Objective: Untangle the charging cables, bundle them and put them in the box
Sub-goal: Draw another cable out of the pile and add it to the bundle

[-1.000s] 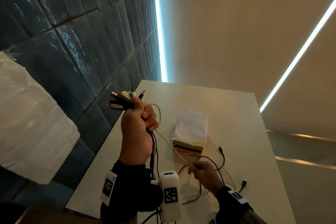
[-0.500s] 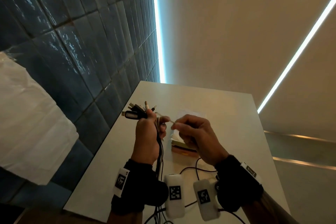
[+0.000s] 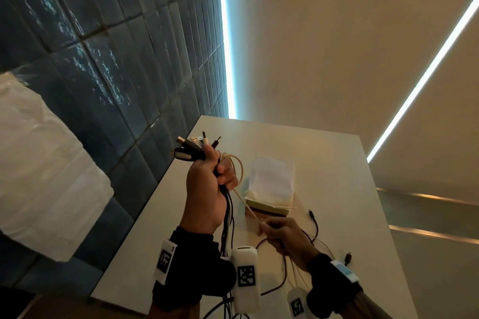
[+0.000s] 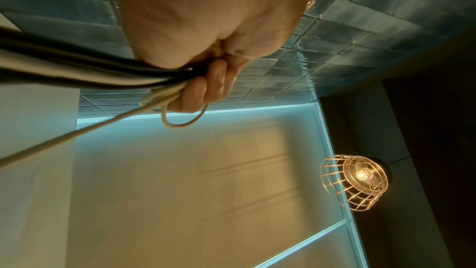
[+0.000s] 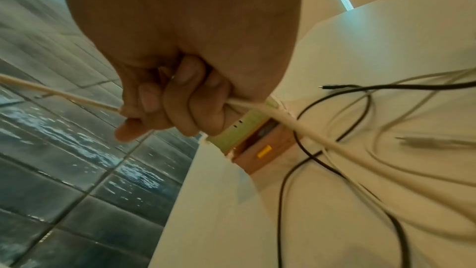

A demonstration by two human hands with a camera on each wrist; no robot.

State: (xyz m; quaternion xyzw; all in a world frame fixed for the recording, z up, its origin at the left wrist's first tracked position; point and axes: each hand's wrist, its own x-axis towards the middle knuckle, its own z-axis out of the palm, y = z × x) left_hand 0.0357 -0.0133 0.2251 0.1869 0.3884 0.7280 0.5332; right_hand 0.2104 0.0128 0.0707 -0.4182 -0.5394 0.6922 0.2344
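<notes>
My left hand [image 3: 207, 184] is raised above the table and grips a bundle of black and white charging cables [image 3: 228, 217]; their plugs [image 3: 193, 146] fan out above the fist. A cream cable [image 3: 246, 203] loops at that fist and runs taut down to my right hand [image 3: 281, 232], which holds it low over the table. In the right wrist view the fingers [image 5: 177, 105] curl round the cream cable [image 5: 296, 124]. In the left wrist view the left fingers [image 4: 206, 89] clamp the cables [image 4: 103, 76]. The box [image 3: 269, 188], under white paper, stands just beyond both hands.
Loose black and pale cable tails [image 3: 315, 225] lie on the white table [image 3: 337, 168] near my right wrist, with free plug ends [image 3: 347, 258]. A dark tiled wall [image 3: 116, 72] runs along the table's left edge. A white plastic-wrapped bulk [image 3: 44, 176] sits at far left.
My right hand went up to the left fist half a second ago and has now drawn back down toward me, pulling the cream cable taut. The left hand stays raised with the bundle.
</notes>
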